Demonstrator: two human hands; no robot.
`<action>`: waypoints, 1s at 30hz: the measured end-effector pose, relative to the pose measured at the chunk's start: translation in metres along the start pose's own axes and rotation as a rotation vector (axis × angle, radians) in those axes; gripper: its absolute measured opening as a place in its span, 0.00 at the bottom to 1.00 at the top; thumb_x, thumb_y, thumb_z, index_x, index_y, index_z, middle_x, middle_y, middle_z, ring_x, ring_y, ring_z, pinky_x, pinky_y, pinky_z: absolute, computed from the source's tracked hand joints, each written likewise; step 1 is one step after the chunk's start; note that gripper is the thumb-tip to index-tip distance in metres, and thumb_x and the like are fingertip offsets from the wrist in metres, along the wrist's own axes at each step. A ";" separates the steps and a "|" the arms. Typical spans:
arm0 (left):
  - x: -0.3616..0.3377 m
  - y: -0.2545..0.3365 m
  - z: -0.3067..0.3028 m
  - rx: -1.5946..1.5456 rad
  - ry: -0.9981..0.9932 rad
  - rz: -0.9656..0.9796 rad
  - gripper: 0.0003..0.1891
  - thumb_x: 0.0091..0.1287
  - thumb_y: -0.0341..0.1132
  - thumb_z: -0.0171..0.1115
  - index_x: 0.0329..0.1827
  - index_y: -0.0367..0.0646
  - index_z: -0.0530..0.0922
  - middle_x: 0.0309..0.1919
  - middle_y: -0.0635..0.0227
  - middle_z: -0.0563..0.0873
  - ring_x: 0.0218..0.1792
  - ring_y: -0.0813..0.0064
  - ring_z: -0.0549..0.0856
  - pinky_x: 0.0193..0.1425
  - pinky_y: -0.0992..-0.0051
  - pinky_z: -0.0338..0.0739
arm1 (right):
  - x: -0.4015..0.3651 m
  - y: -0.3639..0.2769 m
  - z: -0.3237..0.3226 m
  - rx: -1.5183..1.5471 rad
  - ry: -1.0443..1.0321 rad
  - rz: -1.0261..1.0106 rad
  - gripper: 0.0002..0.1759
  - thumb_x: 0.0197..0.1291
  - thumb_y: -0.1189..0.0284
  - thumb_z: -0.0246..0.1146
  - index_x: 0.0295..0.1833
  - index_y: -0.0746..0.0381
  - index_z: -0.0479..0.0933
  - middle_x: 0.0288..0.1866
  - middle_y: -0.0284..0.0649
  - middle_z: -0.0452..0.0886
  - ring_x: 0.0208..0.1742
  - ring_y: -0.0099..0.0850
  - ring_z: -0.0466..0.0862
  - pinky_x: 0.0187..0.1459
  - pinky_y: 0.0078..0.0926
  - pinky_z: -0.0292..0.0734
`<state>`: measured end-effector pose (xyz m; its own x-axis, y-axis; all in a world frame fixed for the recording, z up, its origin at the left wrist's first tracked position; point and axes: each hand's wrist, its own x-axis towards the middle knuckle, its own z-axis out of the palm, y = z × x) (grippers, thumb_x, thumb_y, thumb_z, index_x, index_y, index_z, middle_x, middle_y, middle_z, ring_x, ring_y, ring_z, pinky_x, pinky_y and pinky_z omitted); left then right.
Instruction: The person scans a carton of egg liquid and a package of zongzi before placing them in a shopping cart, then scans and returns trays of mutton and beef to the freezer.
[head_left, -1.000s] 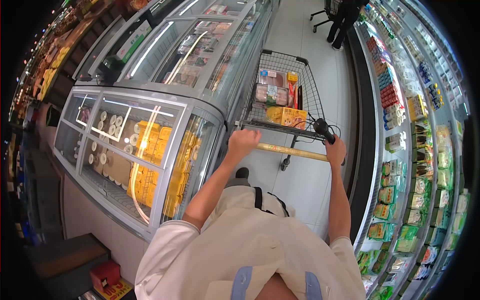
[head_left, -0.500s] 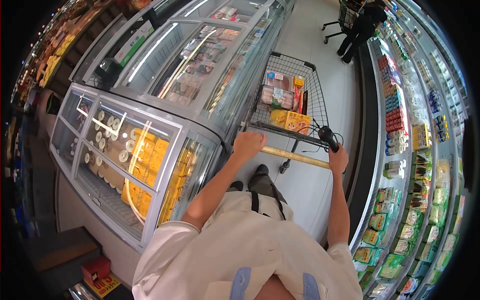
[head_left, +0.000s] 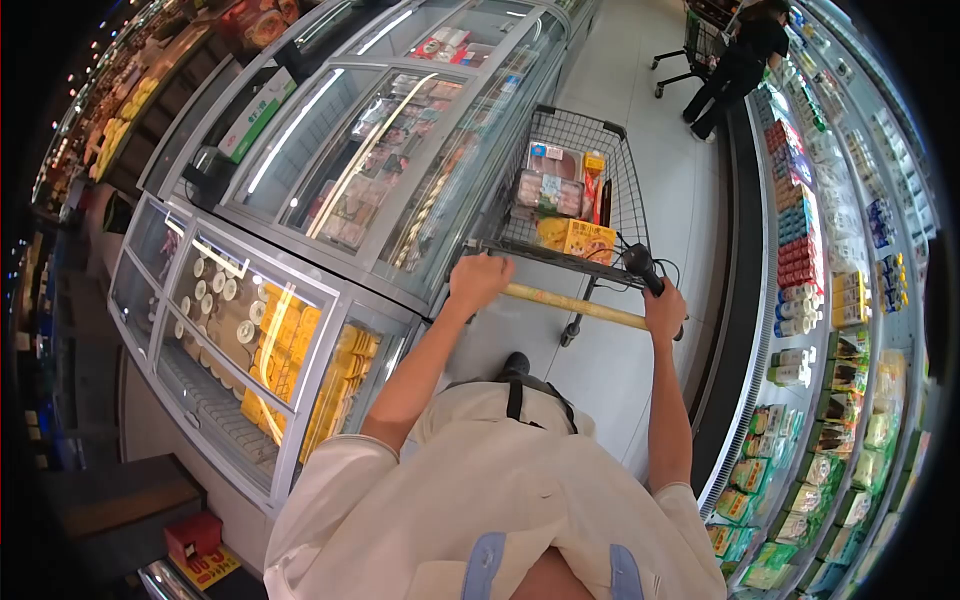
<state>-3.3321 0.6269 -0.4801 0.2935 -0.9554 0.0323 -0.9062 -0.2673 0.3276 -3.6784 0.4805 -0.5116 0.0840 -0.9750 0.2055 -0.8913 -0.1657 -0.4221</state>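
My left hand (head_left: 479,284) is closed around the left end of the yellow handle (head_left: 575,304) of a wire shopping cart (head_left: 628,160). At the other end, my right hand (head_left: 664,309) is wrapped round the same handle, beside a black round-headed device (head_left: 640,262) with a cable. Inside the cart are a tray of packed food under clear film (head_left: 549,193), another flat package (head_left: 553,158) behind it, a yellow box (head_left: 590,241) near the front, and a red-and-yellow pack (head_left: 592,178) on the right.
Glass-topped freezers (head_left: 330,180) run along the left side, close to the cart. Refrigerated shelves (head_left: 800,330) with packaged goods line the right. Farther up the aisle, a person in dark clothes (head_left: 735,65) stands near another cart (head_left: 700,50). Pale floor tiles (head_left: 640,80) lie between.
The freezers and shelves have shifted slightly in view, and the person ahead appears a little lower. Both my hands keep hold of the handle, a little farther left in view.
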 end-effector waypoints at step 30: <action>0.179 -0.016 0.012 0.002 0.128 0.116 0.24 0.73 0.46 0.55 0.22 0.42 0.86 0.16 0.55 0.83 0.20 0.52 0.85 0.30 0.57 0.82 | 0.158 -0.018 0.065 -0.062 0.025 -0.005 0.17 0.57 0.63 0.73 0.49 0.60 0.84 0.37 0.50 0.87 0.41 0.53 0.87 0.43 0.51 0.80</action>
<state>-3.2690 0.4581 -0.4906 0.2231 -0.9561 0.1900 -0.9369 -0.1565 0.3126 -3.6198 0.3195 -0.5287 0.0785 -0.9701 0.2296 -0.9170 -0.1606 -0.3652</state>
